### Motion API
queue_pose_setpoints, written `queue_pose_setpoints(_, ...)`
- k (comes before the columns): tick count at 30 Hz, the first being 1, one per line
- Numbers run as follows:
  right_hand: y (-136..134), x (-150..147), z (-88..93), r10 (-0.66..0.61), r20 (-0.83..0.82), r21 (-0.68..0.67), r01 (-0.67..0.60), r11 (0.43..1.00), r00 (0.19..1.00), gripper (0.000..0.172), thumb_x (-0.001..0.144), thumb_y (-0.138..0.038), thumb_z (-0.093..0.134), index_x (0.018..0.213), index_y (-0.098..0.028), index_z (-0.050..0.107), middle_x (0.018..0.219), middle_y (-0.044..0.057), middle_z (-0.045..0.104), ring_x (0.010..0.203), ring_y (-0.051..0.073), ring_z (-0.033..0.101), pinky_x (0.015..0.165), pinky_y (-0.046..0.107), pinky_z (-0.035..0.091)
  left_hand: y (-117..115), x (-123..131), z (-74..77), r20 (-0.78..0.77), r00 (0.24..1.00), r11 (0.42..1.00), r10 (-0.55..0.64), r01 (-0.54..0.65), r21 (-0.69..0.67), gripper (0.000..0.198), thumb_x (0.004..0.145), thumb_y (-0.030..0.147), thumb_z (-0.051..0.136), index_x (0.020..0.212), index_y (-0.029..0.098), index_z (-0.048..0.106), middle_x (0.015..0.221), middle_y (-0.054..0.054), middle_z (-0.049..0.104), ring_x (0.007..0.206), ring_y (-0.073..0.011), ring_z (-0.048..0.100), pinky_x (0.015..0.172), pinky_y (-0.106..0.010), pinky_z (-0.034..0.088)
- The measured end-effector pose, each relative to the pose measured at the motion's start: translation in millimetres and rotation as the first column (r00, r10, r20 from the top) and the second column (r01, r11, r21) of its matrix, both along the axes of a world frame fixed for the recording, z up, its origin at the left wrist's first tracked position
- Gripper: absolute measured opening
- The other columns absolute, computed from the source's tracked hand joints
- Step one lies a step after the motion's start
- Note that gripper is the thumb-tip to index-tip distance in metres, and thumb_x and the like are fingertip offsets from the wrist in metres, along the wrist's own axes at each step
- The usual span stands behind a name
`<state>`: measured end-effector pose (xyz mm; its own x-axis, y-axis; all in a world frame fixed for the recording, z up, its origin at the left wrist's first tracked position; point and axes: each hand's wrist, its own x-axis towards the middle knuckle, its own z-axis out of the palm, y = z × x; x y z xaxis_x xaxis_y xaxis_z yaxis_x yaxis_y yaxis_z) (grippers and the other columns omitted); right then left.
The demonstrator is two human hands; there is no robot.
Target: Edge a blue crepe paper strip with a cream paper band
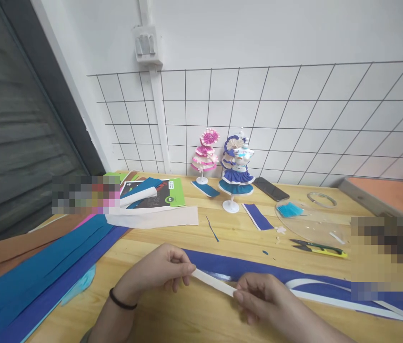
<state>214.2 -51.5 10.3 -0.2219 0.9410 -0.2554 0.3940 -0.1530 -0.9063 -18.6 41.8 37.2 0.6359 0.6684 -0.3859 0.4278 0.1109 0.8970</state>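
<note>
My left hand [158, 272] pinches one end of a narrow white paper strip [213, 281], and my right hand [264, 297] pinches it a short way along. The strip is stretched between them just above the wooden table [173, 319]. Beyond my right hand the white strip runs on to the right over a long dark blue paper strip [258, 270] lying flat on the table. A black band circles my left wrist.
Teal and blue crepe sheets [40, 281] lie at the left. Two paper-dress figurines, pink [205, 155] and blue [236, 169], stand at the back by a wire grid. A phone [271, 189], clear plate [308, 219], tape ring [322, 199] and snips [317, 247] sit at the right.
</note>
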Motion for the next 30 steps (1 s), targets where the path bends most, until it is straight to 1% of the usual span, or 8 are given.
queue_pose_setpoints(3, 2.2, 0.5, -0.2, -0.002, 0.078, 0.062, -0.003, 0.998, 0.997, 0.029, 0.082, -0.039, 0.05, 0.065, -0.016, 0.057, 0.061, 0.0, 0.057, 0.058, 0.011, 0.05, 0.053, 0.021, 0.034, -0.2, -1.9, 4.6, -0.019, 1.0, 1.0, 0.0, 0.0, 0.01, 0.037, 0.068, 0.051, 0.059, 0.061, 0.015, 0.059, 0.051, 0.003, 0.056, 0.043, -0.0072, 0.045, 0.043, -0.02, 0.033)
queue_pose_setpoints(6, 4.2, -0.4, -0.5, -0.013, 0.102, 0.097, 0.003, 0.995, 0.995, 0.026, 0.08, -0.034, 0.052, 0.062, -0.016, 0.059, 0.063, -0.001, 0.054, 0.057, 0.011, 0.047, 0.051, 0.02, 0.033, 0.1, -3.6, 7.5, -0.057, 0.998, 1.0, -0.004, 0.005, 0.023, 0.038, 0.068, 0.05, 0.058, 0.058, 0.014, 0.059, 0.051, 0.002, 0.056, 0.041, -0.0069, 0.044, 0.042, -0.02, 0.032)
queue_pose_setpoints(12, 9.8, -8.3, 1.4, -0.028, 0.057, -0.038, 0.03, 0.999, 0.998, 0.027, 0.077, -0.037, 0.053, 0.067, -0.014, 0.062, 0.051, -0.003, 0.048, 0.048, 0.009, 0.043, 0.046, 0.019, 0.032, 2.9, -11.2, 5.8, -0.127, 0.992, 0.997, 0.002, 0.007, 0.073, 0.036, 0.068, 0.047, 0.057, 0.052, 0.015, 0.057, 0.05, 0.001, 0.056, 0.042, -0.0076, 0.043, 0.042, -0.02, 0.031)
queue_pose_setpoints(15, 13.5, -13.9, -2.9, -0.041, 0.035, -0.035, 0.042, 0.998, 0.999, 0.025, 0.075, -0.036, 0.054, 0.067, -0.014, 0.062, 0.049, -0.004, 0.048, 0.046, 0.009, 0.041, 0.045, 0.019, 0.031, 5.0, -15.5, 2.5, -0.194, 0.98, 0.996, 0.041, -0.025, 0.085, 0.034, 0.065, 0.045, 0.059, 0.05, 0.015, 0.056, 0.048, 0.002, 0.054, 0.042, -0.0086, 0.043, 0.042, -0.021, 0.031)
queue_pose_setpoints(19, 18.8, -19.3, -13.3, -0.03, 0.05, -0.048, 0.032, 0.998, 0.998, 0.023, 0.074, -0.035, 0.054, 0.066, -0.015, 0.06, 0.05, -0.004, 0.048, 0.045, 0.009, 0.041, 0.043, 0.019, 0.03, 8.2, -18.8, -3.2, -0.236, 0.969, 0.993, 0.073, -0.049, 0.106, 0.031, 0.063, 0.042, 0.059, 0.047, 0.016, 0.054, 0.043, 0.003, 0.05, 0.041, -0.0094, 0.043, 0.042, -0.021, 0.031)
queue_pose_setpoints(21, 21.4, -21.1, -16.8, -0.021, 0.077, -0.018, 0.022, 1.0, 0.997, 0.021, 0.075, -0.033, 0.053, 0.066, -0.016, 0.06, 0.052, -0.004, 0.048, 0.047, 0.009, 0.041, 0.043, 0.019, 0.029, 9.7, -20.0, -6.4, -0.25, 0.964, 0.991, 0.093, -0.064, 0.121, 0.029, 0.062, 0.04, 0.059, 0.047, 0.016, 0.054, 0.043, 0.003, 0.049, 0.041, -0.0099, 0.043, 0.042, -0.022, 0.032)
queue_pose_setpoints(25, 24.5, -23.9, -16.9, -0.003, 0.127, 0.105, -0.01, 0.994, 0.992, 0.012, 0.077, -0.026, 0.051, 0.073, -0.018, 0.058, 0.057, -0.005, 0.048, 0.054, 0.01, 0.043, 0.048, 0.019, 0.03, 11.7, -23.4, -11.4, -0.292, 0.947, 0.986, 0.13, -0.093, 0.138, 0.026, 0.062, 0.037, 0.057, 0.048, 0.016, 0.054, 0.046, 0.002, 0.051, 0.045, -0.0117, 0.047, 0.045, -0.023, 0.033)
queue_pose_setpoints(30, 21.0, -24.4, -11.1, 0.041, 0.233, 0.224, -0.095, 0.97, 0.972, 0.014, 0.083, -0.023, 0.044, 0.074, -0.02, 0.053, 0.065, -0.004, 0.055, 0.062, 0.012, 0.051, 0.055, 0.019, 0.036, 12.1, -26.6, -13.4, -0.317, 0.943, 0.988, 0.097, -0.053, 0.146, 0.025, 0.063, 0.034, 0.05, 0.045, 0.017, 0.05, 0.046, 0.002, 0.05, 0.046, -0.0126, 0.047, 0.045, -0.023, 0.034)
